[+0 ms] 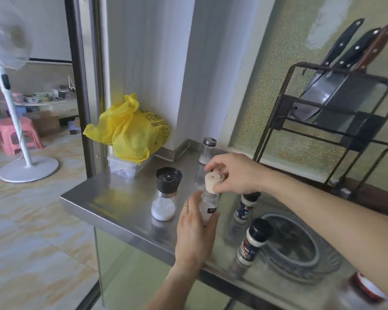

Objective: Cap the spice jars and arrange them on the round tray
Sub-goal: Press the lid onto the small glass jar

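My left hand (194, 229) grips a clear glass jar (208, 204) with a small black label, standing on the steel counter. My right hand (235, 173) holds a cream cork-like cap (212, 182) on the jar's mouth, tilted a little. A grinder jar with a black top (166, 193), holding white powder, stands just left. Two black-capped spice jars (244, 208) (252, 242) stand to the right, beside the round glass tray (323, 265). A small shaker with a metal lid (207, 151) stands at the back, against the wall.
The steel counter (121, 198) ends at a front edge over a tiled floor. A yellow bag (130, 128) lies on a plastic box at the back left. A black wire rack (323, 121) with knives stands at the right. A red-rimmed lid (365, 287) lies near the front right.
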`<state>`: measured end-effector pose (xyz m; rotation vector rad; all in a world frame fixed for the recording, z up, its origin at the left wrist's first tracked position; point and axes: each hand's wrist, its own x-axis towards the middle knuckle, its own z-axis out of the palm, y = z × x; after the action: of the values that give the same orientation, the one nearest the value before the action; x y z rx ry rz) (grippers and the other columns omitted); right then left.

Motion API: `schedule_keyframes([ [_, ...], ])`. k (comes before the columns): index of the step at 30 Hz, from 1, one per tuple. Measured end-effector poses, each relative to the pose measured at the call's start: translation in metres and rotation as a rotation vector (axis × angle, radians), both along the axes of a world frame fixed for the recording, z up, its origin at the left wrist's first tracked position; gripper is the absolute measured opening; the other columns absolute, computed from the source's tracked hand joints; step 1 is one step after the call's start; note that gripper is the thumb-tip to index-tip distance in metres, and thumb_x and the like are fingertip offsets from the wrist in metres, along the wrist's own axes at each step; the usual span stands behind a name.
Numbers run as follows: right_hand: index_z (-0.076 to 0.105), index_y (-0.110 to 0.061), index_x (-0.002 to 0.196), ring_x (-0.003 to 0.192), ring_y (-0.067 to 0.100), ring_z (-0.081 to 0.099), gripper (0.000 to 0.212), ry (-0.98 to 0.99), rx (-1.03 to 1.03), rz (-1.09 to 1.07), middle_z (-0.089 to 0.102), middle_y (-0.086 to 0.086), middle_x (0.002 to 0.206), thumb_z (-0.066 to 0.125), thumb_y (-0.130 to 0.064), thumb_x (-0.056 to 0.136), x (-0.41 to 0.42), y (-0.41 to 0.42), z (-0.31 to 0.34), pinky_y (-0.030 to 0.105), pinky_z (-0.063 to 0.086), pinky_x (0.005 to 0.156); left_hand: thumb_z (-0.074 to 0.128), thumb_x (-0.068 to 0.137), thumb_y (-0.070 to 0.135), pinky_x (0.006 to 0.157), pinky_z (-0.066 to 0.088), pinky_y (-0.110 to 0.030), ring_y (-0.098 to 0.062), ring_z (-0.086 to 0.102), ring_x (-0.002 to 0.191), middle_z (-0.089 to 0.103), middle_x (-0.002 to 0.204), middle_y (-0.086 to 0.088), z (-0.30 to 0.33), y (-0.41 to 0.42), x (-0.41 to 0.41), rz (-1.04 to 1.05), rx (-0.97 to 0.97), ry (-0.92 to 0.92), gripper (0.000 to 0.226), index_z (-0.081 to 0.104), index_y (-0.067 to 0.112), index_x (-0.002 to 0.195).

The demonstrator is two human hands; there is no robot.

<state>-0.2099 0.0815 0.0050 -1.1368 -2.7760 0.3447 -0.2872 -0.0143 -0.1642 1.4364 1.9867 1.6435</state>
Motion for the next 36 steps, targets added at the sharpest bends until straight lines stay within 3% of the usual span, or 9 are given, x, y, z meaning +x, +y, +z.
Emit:
schedule_keyframes([
  [6,0.071,-0.026,0.119,0.077,0.002,0.062,0.049,-0.012,-0.029,0.043,0.061,-0.020,0.087,0.085,-0.018,0.072,0.012,-0.003,-0.004,0.011,0.046,0.068,0.078,0.089,0.029,0.099,0.046,-0.030,-0.013,0.057,0.122,0.064,0.129,0.009,-0.001,0.001,0.000,-0.014,0.052,-0.020,0.054,0.052,0.025,0.136],
  [9,0.070,-0.025,0.120,0.072,-0.004,0.060,0.051,-0.053,-0.042,0.091,0.059,-0.020,0.086,0.084,-0.014,0.073,0.013,-0.003,0.000,0.012,0.047,0.066,0.079,0.088,0.029,0.099,0.044,-0.026,-0.010,0.056,0.123,0.061,0.129,0.013,0.000,0.002,-0.001,-0.022,0.084,-0.020,0.054,0.053,0.028,0.136],
  [11,0.068,-0.026,0.120,0.074,-0.002,0.061,0.050,-0.098,-0.014,0.135,0.064,-0.014,0.090,0.083,-0.014,0.073,0.012,-0.002,0.003,0.017,0.052,0.070,0.079,0.088,0.028,0.099,0.043,-0.024,-0.008,0.056,0.123,0.060,0.128,0.016,0.000,0.001,-0.001,-0.026,0.099,-0.017,0.053,0.054,0.029,0.135],
  [14,0.068,-0.026,0.119,0.088,0.014,0.064,0.050,-0.176,0.030,0.217,0.067,-0.006,0.105,0.082,-0.010,0.074,0.011,-0.002,0.008,0.031,0.055,0.084,0.078,0.087,0.030,0.102,0.045,-0.027,-0.008,0.055,0.124,0.060,0.128,0.016,-0.005,0.002,-0.002,-0.030,0.111,-0.001,0.054,0.055,0.031,0.136],
  [19,0.070,-0.028,0.117,0.092,0.010,0.059,0.051,-0.276,0.098,0.296,0.061,-0.013,0.104,0.079,-0.004,0.073,0.009,-0.004,0.013,0.033,0.053,0.089,0.074,0.090,0.037,0.102,0.042,-0.025,-0.004,0.053,0.123,0.059,0.129,0.016,-0.002,0.004,-0.003,-0.070,0.115,0.044,0.055,0.053,0.033,0.141],
  [27,0.073,-0.026,0.116,0.097,0.017,0.066,0.050,-0.205,0.055,0.298,0.067,-0.008,0.104,0.086,-0.009,0.071,0.015,-0.001,0.017,0.037,0.055,0.089,0.072,0.092,0.035,0.103,0.034,-0.010,0.001,0.051,0.125,0.060,0.131,0.021,-0.001,0.000,-0.004,-0.130,0.134,-0.003,0.055,0.051,0.033,0.144],
  [32,0.074,-0.024,0.117,0.102,0.017,0.068,0.049,-0.139,-0.066,0.273,0.069,-0.002,0.109,0.087,-0.006,0.073,0.026,0.004,0.018,0.036,0.060,0.089,0.071,0.091,0.035,0.103,0.037,-0.013,0.003,0.052,0.126,0.059,0.129,0.026,0.001,-0.002,-0.005,-0.198,0.108,-0.075,0.048,0.053,0.032,0.136],
  [36,0.074,-0.029,0.113,0.093,0.013,0.072,0.045,-0.144,-0.071,0.216,0.073,-0.005,0.103,0.091,-0.022,0.072,0.028,0.007,0.015,0.031,0.058,0.087,0.057,0.093,0.038,0.099,0.036,-0.016,0.003,0.051,0.122,0.058,0.128,0.024,0.003,-0.004,-0.004,-0.267,0.058,-0.065,0.046,0.050,0.031,0.138],
])
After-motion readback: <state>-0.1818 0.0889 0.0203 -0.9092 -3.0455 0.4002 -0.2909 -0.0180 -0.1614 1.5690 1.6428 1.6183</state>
